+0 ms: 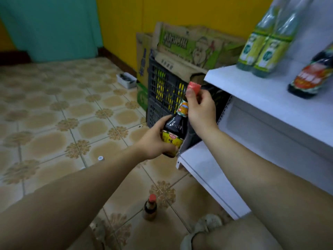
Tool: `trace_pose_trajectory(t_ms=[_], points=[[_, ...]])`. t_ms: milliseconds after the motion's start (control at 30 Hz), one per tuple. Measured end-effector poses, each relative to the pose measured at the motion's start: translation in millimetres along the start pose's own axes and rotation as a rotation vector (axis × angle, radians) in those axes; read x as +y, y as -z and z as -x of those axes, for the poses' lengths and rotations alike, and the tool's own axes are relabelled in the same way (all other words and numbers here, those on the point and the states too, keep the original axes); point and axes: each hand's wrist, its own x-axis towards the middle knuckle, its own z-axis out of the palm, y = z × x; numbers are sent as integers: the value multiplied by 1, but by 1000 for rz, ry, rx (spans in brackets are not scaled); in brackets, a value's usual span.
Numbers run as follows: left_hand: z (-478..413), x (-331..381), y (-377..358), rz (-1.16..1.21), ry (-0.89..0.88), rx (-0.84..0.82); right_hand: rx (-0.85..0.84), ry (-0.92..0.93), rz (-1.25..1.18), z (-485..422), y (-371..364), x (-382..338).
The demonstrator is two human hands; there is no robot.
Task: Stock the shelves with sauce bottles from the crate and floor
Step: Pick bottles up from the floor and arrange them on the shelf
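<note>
A dark sauce bottle (175, 126) with a yellow label and a red cap is held in the air by both hands, just left of the white shelves. My left hand (155, 141) grips its body from below. My right hand (200, 109) pinches its neck and cap from above. A dark plastic crate (162, 92) stands behind the bottle against the yellow wall. On the upper shelf (252, 91) stand two clear bottles (259, 49) with green labels and a dark bottle (311, 74) with a red label. A small sauce bottle (150, 208) with a red cap stands on the floor.
Flattened cardboard boxes (189, 46) lean on the wall over the crate. A small white tray (126, 80) lies on the tiled floor near the wall. The lower white shelf (207, 170) juts out at knee height. My sandalled foot (203, 226) is beside it.
</note>
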Motion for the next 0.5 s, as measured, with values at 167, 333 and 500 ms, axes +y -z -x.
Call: trace_pose_trajectory(t_ms=[167,333,500], points=[[22,73,-11,179,-146,116,-137,73,53,15,40,-47],[32,130,-29,199,-257,128,-21,60,1,21,83,-82],[32,168,-47,145,-324,-35,96,101,-30,22,131,-105]])
